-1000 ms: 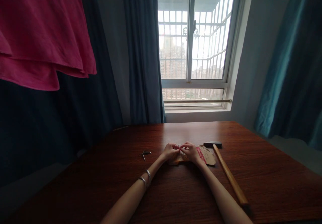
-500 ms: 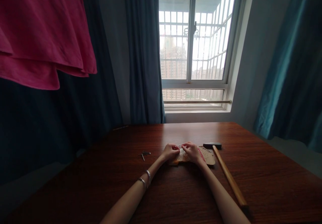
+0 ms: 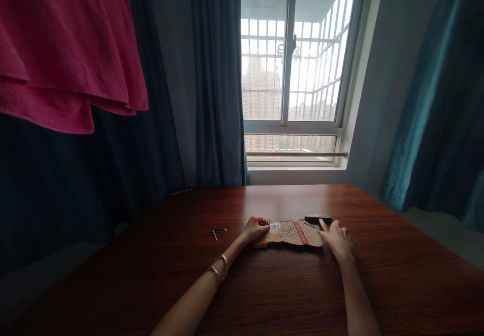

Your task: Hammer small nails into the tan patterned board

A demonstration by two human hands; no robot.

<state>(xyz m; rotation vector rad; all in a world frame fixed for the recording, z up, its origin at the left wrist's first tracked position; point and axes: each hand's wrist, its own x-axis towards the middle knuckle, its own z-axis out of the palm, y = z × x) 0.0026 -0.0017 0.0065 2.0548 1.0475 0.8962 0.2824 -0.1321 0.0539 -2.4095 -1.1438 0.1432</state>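
A flat, pale wooden board [image 3: 293, 233] with rows of dots and a pink stripe lies on the brown table [image 3: 264, 285]. At the board's left end, my left hand [image 3: 256, 228] pinches a small nail [image 3: 268, 221] and holds it upright on the wood. My right hand [image 3: 339, 241] is just right of the board, with its fingers curled over the handle of a hammer. The dark hammer head [image 3: 318, 219] pokes out beyond the fingers. My hand and forearm hide the rest of the handle.
A few loose nails [image 3: 217, 230] lie on the table left of my left hand. A window [image 3: 291, 74] with blue curtains is behind the table. Pink cloth [image 3: 64, 49] hangs at the upper left.
My right hand has left the nail at the board's left end, moved right across the board and settled on the hammer handle. My left hand still holds the nail.
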